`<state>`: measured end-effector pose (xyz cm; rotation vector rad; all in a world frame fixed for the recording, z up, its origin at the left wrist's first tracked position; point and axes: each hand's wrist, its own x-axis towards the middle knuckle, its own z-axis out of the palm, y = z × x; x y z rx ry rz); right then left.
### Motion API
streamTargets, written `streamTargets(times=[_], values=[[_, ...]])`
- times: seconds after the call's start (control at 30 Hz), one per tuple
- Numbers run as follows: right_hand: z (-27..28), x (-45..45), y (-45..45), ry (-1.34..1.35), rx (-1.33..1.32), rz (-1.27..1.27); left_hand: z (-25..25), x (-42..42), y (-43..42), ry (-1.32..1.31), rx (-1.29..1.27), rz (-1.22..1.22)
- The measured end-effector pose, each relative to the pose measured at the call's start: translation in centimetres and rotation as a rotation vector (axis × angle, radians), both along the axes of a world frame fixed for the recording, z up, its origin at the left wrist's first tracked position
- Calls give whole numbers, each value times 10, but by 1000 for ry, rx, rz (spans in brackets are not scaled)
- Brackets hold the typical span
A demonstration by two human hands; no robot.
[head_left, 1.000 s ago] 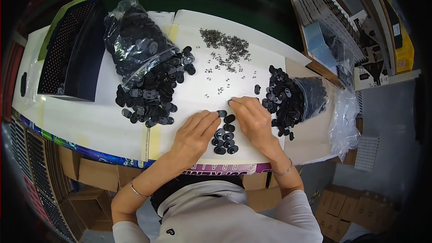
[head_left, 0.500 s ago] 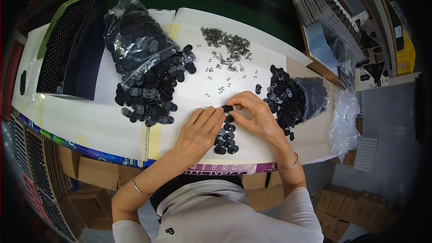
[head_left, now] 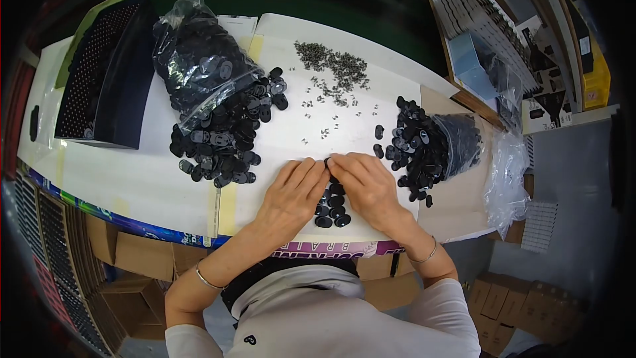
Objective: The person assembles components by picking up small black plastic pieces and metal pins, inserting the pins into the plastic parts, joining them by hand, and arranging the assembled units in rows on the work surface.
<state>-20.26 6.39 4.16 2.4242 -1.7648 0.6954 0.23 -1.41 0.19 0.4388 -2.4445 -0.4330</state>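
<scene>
My left hand (head_left: 290,191) and my right hand (head_left: 368,189) meet at the fingertips over the middle of the white table. Pinched between them is a small black oval piece (head_left: 327,162), mostly covered by the fingers. Both hands are closed. Just below the fingertips, several black oval pieces (head_left: 323,222) lie in two short columns, partly hidden by my hands. Farther up the table is a scattered heap of tiny metal parts (head_left: 334,66), too small to name exactly.
To the left, a clear plastic bag (head_left: 205,59) spills black oval pieces (head_left: 218,142) beside a dark open box (head_left: 119,93). On the right, another pile of small black pieces (head_left: 424,152) comes from a second bag (head_left: 457,142). Crumpled plastic (head_left: 507,179) hangs at the table's right end.
My right hand has moved down slightly, its fingers closing in against the left fingertips. A loose black piece beside the right pile has come into view. My left hand stays nearly still.
</scene>
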Motion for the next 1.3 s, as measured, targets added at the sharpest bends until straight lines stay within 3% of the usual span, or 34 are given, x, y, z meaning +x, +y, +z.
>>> streamTargets(times=[0.17, 0.37, 0.53, 0.67, 0.9, 1.3], values=[[-6, 15, 15, 61, -2, -62, 0, 4, -2, 33, 25, 47], [-3, 16, 14, -107, 21, -30, 9, 8, -61, 34, -184, 439], [17, 11, -9, -406, 206, -80, 11, 8, -84, -41, -255, 399], [10, 21, -35, -496, 197, -160, 11, 6, -88, -10, -249, 378], [-8, 28, -53, -292, 93, -122, 19, 12, -85, 84, -176, 377], [16, 1, -13, -353, 246, -330, 6, -13, 0, 292, 442, 302]])
